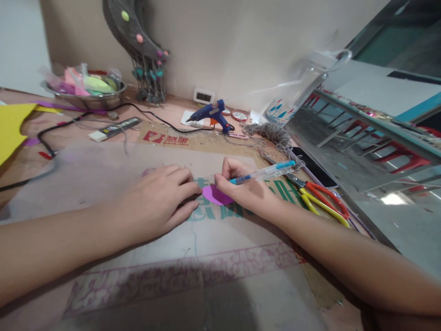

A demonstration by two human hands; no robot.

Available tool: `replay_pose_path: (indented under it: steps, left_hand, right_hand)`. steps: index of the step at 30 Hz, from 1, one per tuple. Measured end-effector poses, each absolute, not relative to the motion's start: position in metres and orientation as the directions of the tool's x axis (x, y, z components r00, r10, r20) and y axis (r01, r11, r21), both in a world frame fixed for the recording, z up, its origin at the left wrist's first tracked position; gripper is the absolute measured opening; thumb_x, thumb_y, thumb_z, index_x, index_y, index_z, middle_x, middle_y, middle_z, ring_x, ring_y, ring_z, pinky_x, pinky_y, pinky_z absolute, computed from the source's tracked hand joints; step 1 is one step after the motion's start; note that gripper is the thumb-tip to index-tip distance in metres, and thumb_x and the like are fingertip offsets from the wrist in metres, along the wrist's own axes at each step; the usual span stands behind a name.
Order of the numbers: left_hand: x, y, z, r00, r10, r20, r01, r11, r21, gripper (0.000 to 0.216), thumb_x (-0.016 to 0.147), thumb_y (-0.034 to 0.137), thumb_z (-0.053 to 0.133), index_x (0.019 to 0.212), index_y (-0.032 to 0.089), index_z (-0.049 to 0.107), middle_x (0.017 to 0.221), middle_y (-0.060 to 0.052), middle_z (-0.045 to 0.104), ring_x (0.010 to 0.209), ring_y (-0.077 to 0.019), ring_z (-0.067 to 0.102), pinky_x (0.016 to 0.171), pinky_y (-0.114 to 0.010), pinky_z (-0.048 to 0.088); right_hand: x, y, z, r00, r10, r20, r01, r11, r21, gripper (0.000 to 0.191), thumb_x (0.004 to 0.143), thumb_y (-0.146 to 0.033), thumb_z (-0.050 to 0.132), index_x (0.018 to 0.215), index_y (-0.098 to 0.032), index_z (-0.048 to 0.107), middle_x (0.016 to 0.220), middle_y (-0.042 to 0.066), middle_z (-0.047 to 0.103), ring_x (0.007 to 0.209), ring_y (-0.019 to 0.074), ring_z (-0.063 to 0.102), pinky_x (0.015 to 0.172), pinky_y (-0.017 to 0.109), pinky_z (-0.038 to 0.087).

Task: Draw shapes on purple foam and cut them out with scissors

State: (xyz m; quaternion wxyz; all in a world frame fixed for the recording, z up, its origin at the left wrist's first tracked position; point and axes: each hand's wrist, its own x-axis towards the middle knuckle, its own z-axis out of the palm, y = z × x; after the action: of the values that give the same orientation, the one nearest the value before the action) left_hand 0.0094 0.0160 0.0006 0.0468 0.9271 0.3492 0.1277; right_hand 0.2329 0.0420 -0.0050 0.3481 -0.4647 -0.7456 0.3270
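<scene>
A small purple piece [217,195], which looks like paper or felt, lies on the translucent sheet between both hands. My left hand [168,195] rests palm down, its fingers bent and its fingertips closed on the piece's left edge. With curled fingers, my right hand [237,181] holds a clear pen with blue ends [268,172], which slants up to the right across the hand. The right fingertips are at the top of the purple piece; the pen's writing point is hidden by the hand.
Behind the hands lie a blue glue gun [210,117], grey yarn [275,135] and a marked box [115,128]. Pliers with red and yellow handles [324,200] and a phone [313,165] sit along the right edge. A metal bowl [89,100] and black cord [41,135] are left.
</scene>
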Motion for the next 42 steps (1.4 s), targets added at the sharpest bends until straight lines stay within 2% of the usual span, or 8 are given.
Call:
replay_pose_path:
  steps: [8, 15, 21, 32, 39, 42]
  left_hand:
    - [0.009, 0.016, 0.000, 0.725, 0.657, 0.209, 0.631, -0.754, 0.182, 0.035, 0.101, 0.034, 0.041, 0.109, 0.019, 0.071, 0.097, -0.011, 0.061, 0.092, -0.0278, 0.059, 0.079, -0.044, 0.050]
    - [0.010, 0.017, 0.001, 0.720, 0.660, 0.214, 0.635, -0.751, 0.183, 0.036, 0.101, 0.034, 0.041, 0.110, 0.018, 0.072, 0.097, -0.011, 0.061, 0.091, -0.0284, 0.059, 0.078, -0.045, 0.050]
    - [0.009, 0.016, 0.000, 0.724, 0.652, 0.224, 0.628, -0.758, 0.176, 0.035, 0.101, 0.033, 0.042, 0.110, 0.018, 0.072, 0.097, -0.011, 0.061, 0.091, -0.0278, 0.059, 0.078, -0.044, 0.050]
    - [0.010, 0.016, 0.000, 0.722, 0.654, 0.226, 0.634, -0.756, 0.163, 0.035, 0.101, 0.035, 0.042, 0.111, 0.019, 0.071, 0.096, -0.010, 0.061, 0.091, -0.0271, 0.058, 0.079, -0.044, 0.049]
    - [0.009, 0.015, 0.001, 0.717, 0.657, 0.233, 0.626, -0.754, 0.200, 0.032, 0.100, 0.034, 0.044, 0.109, 0.020, 0.072, 0.098, -0.011, 0.063, 0.092, -0.0281, 0.060, 0.080, -0.044, 0.049]
    - [0.009, 0.016, 0.000, 0.713, 0.662, 0.232, 0.627, -0.749, 0.212, 0.032, 0.100, 0.036, 0.044, 0.107, 0.020, 0.071, 0.097, -0.010, 0.064, 0.092, -0.0278, 0.061, 0.080, -0.044, 0.050]
  right_hand:
    - [0.235, 0.040, 0.003, -0.361, 0.898, 0.252, 0.533, 0.420, -0.735, 0.028, 0.080, -0.016, 0.055, 0.062, -0.023, 0.035, 0.055, -0.008, 0.040, 0.051, 0.0096, 0.037, 0.049, 0.025, 0.027]
    - [0.237, 0.039, 0.003, -0.385, 0.899, 0.209, 0.458, 0.383, -0.802, 0.029, 0.082, -0.017, 0.058, 0.064, -0.023, 0.036, 0.056, -0.008, 0.039, 0.052, 0.0095, 0.038, 0.050, 0.024, 0.028]
    - [0.236, 0.036, 0.004, -0.391, 0.912, 0.127, 0.426, 0.302, -0.853, 0.030, 0.084, -0.023, 0.058, 0.064, -0.024, 0.036, 0.053, -0.008, 0.044, 0.046, 0.0082, 0.037, 0.045, 0.022, 0.027]
    - [0.234, 0.034, 0.007, -0.428, 0.899, 0.090, 0.459, 0.302, -0.836, 0.032, 0.084, -0.023, 0.062, 0.062, -0.023, 0.038, 0.052, -0.008, 0.043, 0.048, 0.0085, 0.036, 0.046, 0.024, 0.026]
    - [0.250, 0.044, 0.017, -0.230, 0.956, 0.185, 0.288, 0.248, -0.925, 0.032, 0.087, -0.032, 0.064, 0.067, -0.024, 0.041, 0.046, -0.012, 0.037, 0.038, 0.0068, 0.034, 0.043, 0.023, 0.028]
    - [0.258, 0.049, 0.016, -0.221, 0.968, 0.122, 0.243, 0.176, -0.954, 0.031, 0.086, -0.037, 0.067, 0.071, -0.025, 0.043, 0.041, -0.014, 0.039, 0.035, 0.0091, 0.043, 0.044, 0.023, 0.034]
